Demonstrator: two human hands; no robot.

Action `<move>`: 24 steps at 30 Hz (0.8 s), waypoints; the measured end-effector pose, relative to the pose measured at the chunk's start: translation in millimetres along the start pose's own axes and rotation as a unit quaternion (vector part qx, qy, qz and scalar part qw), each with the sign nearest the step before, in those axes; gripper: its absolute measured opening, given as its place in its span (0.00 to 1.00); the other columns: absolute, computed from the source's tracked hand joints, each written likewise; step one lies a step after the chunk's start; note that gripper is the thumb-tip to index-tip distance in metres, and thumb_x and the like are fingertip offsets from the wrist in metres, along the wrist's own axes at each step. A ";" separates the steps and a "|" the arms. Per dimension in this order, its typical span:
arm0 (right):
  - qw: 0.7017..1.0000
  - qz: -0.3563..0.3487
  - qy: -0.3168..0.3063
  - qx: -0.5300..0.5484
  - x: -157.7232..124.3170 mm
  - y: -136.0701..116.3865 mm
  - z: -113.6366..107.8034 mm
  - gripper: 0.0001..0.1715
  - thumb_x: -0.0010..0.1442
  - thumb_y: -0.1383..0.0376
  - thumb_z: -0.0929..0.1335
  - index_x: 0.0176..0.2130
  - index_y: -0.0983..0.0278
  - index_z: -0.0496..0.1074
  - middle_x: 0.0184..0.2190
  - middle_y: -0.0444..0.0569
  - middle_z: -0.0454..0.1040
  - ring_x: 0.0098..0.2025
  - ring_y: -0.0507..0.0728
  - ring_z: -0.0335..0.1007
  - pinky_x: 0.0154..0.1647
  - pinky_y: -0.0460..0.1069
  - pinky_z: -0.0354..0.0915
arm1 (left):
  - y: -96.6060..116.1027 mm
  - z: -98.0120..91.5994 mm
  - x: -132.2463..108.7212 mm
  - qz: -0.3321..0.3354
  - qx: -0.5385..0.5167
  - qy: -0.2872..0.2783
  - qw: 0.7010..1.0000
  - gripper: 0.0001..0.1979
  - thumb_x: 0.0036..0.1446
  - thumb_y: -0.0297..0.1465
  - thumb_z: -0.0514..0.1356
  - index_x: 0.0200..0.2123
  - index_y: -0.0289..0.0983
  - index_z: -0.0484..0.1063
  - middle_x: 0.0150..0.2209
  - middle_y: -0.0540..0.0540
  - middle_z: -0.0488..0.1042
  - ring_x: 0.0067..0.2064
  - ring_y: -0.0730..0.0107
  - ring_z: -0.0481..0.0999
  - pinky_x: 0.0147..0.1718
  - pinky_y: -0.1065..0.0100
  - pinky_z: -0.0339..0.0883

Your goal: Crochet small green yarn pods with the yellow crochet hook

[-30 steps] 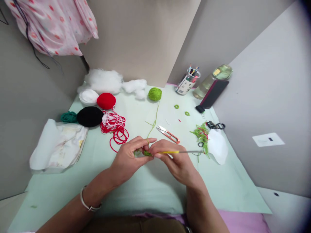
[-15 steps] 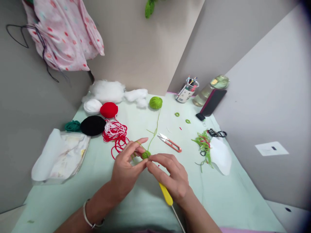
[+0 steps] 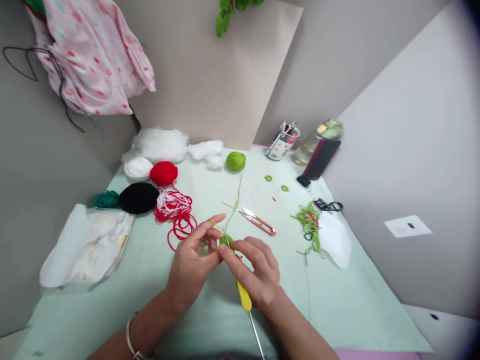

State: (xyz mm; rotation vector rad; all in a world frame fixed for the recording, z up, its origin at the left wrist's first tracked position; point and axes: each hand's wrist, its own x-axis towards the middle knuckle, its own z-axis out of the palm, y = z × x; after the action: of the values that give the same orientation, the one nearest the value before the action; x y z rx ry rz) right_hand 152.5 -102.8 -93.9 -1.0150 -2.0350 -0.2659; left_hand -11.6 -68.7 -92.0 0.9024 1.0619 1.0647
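A small green crochet piece [image 3: 225,240] is pinched between the thumb and fingers of my left hand [image 3: 197,265]. Green yarn loops over my left index finger and runs back to a green yarn ball [image 3: 236,161]. My right hand [image 3: 253,272] grips a crochet hook [image 3: 244,297] with a yellow handle; its metal tip is at the green piece, and a metal shaft sticks out of the handle's near end. Just beyond my hands lie orange thread snips [image 3: 258,221] with the blades apart. Fingers partly cover the green piece.
Red [image 3: 164,173], white [image 3: 138,168] and black yarn balls [image 3: 139,198] sit left, before white stuffing [image 3: 160,144]. Red and white strands [image 3: 174,210] lie tangled. Two green rings [image 3: 285,188], a pen cup [image 3: 282,141], a bottle [image 3: 318,142], a phone [image 3: 321,159] and yarn scraps [image 3: 311,225] are right.
The crochet hook's handle has swung to a steeper angle, and its metal tip now shows above the green piece. The whole view has shifted slightly, while my left hand keeps its pinch.
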 end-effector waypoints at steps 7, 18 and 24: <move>0.976 0.096 0.065 0.185 -2.9 5.7 11.1 0.26 0.72 0.73 0.68 0.62 0.52 0.76 0.43 0.52 0.82 0.43 0.58 0.81 0.39 0.52 0.79 | -1.9 -2.6 3.6 -0.142 -0.174 -0.100 0.969 0.32 0.45 0.35 0.81 0.56 0.43 0.83 0.34 0.53 0.71 0.26 0.82 0.62 0.21 0.78 0.54; 0.986 0.079 0.086 0.122 -9.3 -8.3 10.1 0.31 0.68 0.75 0.70 0.64 0.52 0.75 0.42 0.52 0.83 0.44 0.61 0.81 0.40 0.55 0.80 | -4.4 9.0 -3.9 -0.132 -0.214 -0.082 0.964 0.33 0.42 0.33 0.82 0.55 0.43 0.84 0.36 0.51 0.73 0.35 0.73 0.71 0.36 0.72 0.67; 0.915 0.222 0.128 0.313 4.4 -5.6 11.3 0.16 0.72 0.68 0.70 0.52 0.50 0.83 0.38 0.49 0.82 0.37 0.57 0.80 0.34 0.51 0.77 | -2.5 4.7 -1.7 -0.115 -0.202 -0.103 0.967 0.30 0.46 0.32 0.80 0.55 0.45 0.84 0.32 0.53 0.69 0.31 0.76 0.66 0.33 0.72 0.64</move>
State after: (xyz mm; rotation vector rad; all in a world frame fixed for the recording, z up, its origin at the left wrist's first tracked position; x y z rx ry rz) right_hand 140.3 -98.3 -96.8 -0.9301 -1.4442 0.4501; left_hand -6.7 -71.3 -92.7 0.5323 0.7192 0.9241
